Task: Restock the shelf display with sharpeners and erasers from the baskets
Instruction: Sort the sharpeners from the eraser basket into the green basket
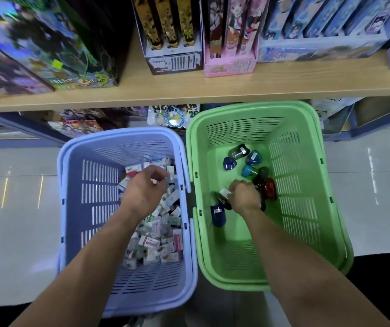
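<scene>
Reads as early in restock: none of the stock visible on wooden shelf (pixel 212 88), lilac basket (pixel 71 208) heaped with boxed erasers (pixel 163 232), green basket (pixel 307 185) down to few loose sharpeners (pixel 252 159), left hand (pixel 144 190) curled over heap, hold not discernible, right hand (pixel 243 197) clenched round sharpeners.

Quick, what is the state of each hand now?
Left hand: fingers curled over the erasers; whether it holds one cannot be told.
Right hand: grips a dark sharpener.
</scene>
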Demonstrator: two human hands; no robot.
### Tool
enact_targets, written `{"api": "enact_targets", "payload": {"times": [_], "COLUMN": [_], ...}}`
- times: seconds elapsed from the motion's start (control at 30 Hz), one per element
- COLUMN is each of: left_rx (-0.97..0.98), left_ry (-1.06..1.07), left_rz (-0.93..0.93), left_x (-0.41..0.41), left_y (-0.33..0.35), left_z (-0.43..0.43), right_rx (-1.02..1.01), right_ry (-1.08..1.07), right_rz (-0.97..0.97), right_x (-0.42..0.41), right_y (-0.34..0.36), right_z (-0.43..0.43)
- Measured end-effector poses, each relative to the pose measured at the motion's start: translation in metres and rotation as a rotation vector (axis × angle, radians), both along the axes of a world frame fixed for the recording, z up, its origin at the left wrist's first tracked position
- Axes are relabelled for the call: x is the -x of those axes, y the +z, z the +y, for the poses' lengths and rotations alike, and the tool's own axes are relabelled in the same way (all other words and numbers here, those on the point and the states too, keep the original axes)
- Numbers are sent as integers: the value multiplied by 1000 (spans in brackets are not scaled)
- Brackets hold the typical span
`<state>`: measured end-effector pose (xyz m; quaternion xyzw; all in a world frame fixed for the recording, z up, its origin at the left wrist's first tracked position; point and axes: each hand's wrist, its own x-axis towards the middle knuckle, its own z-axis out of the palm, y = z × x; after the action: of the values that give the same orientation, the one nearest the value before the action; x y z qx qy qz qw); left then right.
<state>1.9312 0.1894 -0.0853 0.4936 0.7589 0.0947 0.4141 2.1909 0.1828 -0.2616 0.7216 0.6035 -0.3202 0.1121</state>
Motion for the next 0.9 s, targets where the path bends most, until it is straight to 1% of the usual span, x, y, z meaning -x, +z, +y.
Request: {"api": "enact_targets", "payload": {"times": [0.1,0.23,0.37,0.5,0.57,0.63,0.7,0.77,0.83,0.9], "left_rx": [-1,7,14,33,46,53,60,66,61,44], "left_ry": [35,98,152,143,142,133,138,152,167,178], "left_rz": [-34,-63,-100,-86,-96,-95,-96,-101,-92,-79], "left_x": [3,13,18,18,17,16,18,20,25,29], "left_y": [0,-4,-12,-20,-24,-24,-24,-22,-21,-24], "left_z": [0,-4,-9,-11,-9,-7,-6,-8,-12,-16], "right_rx": [25,82,151,194,138,25,-27,47,157,210], "right_ry": [-59,-77,-269,-379,-356,-375,-405,-333,-272,-236], "right_rz": [54,70,204,340,316,277,307,313,265,220], "right_x": [-7,-9,2,14,14,12,9,7,5,3], "right_y": [1,7,8,3,3,9,19,26,27,18], "right_z": [-7,-14,-14,-17,-19,-14,-7,-4,-6,-10]}}
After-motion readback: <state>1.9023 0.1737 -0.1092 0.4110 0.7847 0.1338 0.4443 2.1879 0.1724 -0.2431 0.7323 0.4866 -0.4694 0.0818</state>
